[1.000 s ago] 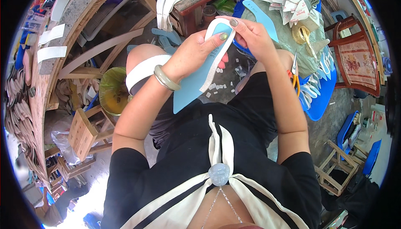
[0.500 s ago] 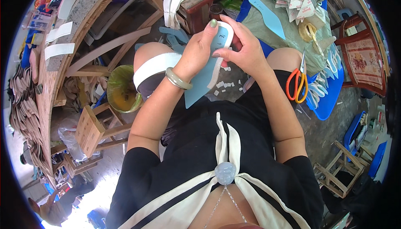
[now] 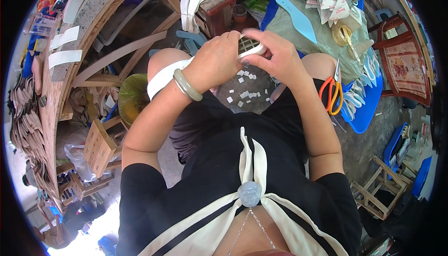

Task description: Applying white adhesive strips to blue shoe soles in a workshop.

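Observation:
Between my two hands is a shoe insole piece (image 3: 248, 45), turned so that a gridded dark face and a white band along its rim show. My left hand (image 3: 218, 56), with a pale bangle at the wrist, is closed around one side of it, and that hand hides most of the piece. On the other side, my right hand (image 3: 276, 56) pinches the white band with thumb and fingers. A long white strip (image 3: 163, 82) lies across my left thigh. Scissors (image 3: 331, 95) with orange handles rest by my right thigh, blades pointing away.
Ahead to the right, a grey-green cover bears a blue insole-shaped piece (image 3: 297, 20), triangular printed scraps (image 3: 329, 1) and a tape roll (image 3: 343, 35). A blue tray (image 3: 368, 116) stands at the right. At left are a bin (image 3: 133, 98) and a wooden stool (image 3: 99, 147). White scraps (image 3: 241, 92) litter the floor.
The insole has been turned over: its blue face and pointed tail no longer show, and a gridded side does. My left hand has rolled over, back of the hand upward.

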